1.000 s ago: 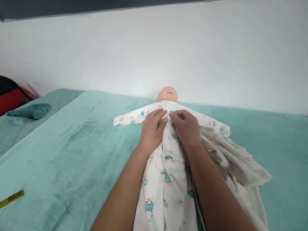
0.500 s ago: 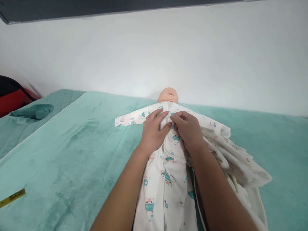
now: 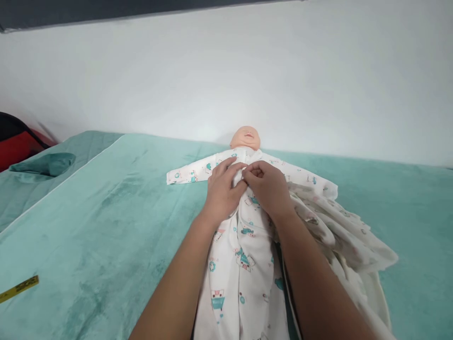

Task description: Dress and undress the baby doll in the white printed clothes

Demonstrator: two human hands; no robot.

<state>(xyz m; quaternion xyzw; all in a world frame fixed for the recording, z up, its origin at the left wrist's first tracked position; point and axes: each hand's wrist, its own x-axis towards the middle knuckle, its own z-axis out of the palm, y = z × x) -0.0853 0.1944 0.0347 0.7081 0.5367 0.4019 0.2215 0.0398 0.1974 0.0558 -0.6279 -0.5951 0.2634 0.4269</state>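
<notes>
A baby doll [image 3: 245, 137] lies on its back on a teal blanket [image 3: 106, 222], dressed in a white sleepsuit [image 3: 244, 255] printed with small teal and pink pictures. My left hand [image 3: 222, 191] rests on the doll's chest, its fingertips pinching the left edge of the suit's front opening. My right hand [image 3: 269, 189] is closed on the right edge of the same opening, its fingertips meeting those of my left hand just below the collar. The doll's sleeves lie spread out to both sides.
A loose white printed cloth [image 3: 347, 245] is bunched beside the doll on the right. A folded teal cloth [image 3: 44, 164] lies at the far left, with a red and black object [image 3: 16, 141] behind it. A yellow tape strip [image 3: 19, 288] lies at the lower left. A white wall stands behind.
Both hands have crept slightly up and to the left along the suit's front opening, toward the collar, and stay pinched together. The doll has not moved.
</notes>
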